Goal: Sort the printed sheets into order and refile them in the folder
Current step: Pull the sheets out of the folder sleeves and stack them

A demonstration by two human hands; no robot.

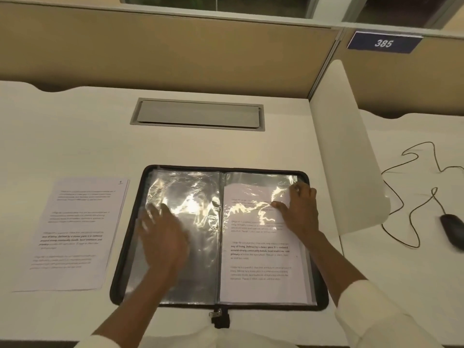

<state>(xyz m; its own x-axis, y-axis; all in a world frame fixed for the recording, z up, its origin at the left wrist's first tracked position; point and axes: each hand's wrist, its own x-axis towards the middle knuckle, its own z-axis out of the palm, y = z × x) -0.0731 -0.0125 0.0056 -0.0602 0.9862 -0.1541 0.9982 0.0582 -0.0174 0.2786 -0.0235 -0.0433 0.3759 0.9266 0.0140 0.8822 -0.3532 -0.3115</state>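
Observation:
A black zip folder [320, 292] lies open on the desk with clear plastic sleeves on both sides. The left sleeve [198, 197] looks empty and shiny. My left hand [160, 234] lies flat on it with fingers spread, blurred. In the right sleeve sits a printed sheet [261, 267] with several paragraphs of text. My right hand [298, 209] rests at the sheet's upper right part, thumb on the page and fingers near the sleeve's top corner. A loose printed sheet [75, 234] marked "1" lies on the desk left of the folder.
A grey cable hatch [198, 114] is set into the white desk [75, 134] behind the folder. A white divider panel [351, 156] stands at the right. Beyond it lie a black mouse [453, 229] and its cable [411, 197]. A tan partition rises at the back.

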